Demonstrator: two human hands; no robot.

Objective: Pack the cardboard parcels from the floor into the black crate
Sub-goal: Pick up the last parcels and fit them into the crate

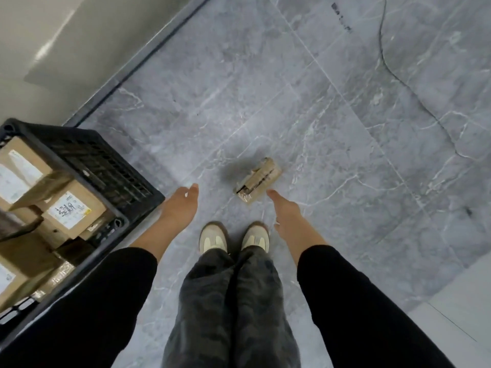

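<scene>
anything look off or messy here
One small parcel lies alone on the floor, its clear tape wrinkled and baggy. In the black crate the boxes lie tilted at odd angles, not stacked flat. A thin dark line, cable or crack, snakes across the floor.

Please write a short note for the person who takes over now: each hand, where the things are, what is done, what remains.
Left hand: open, empty, next to the black crate.
Right hand: open, empty, stretched toward the small parcel on the floor.
Done: several parcels lie in the crate.
Remains: the one parcel seen on the floor; lift it into the crate.
</scene>
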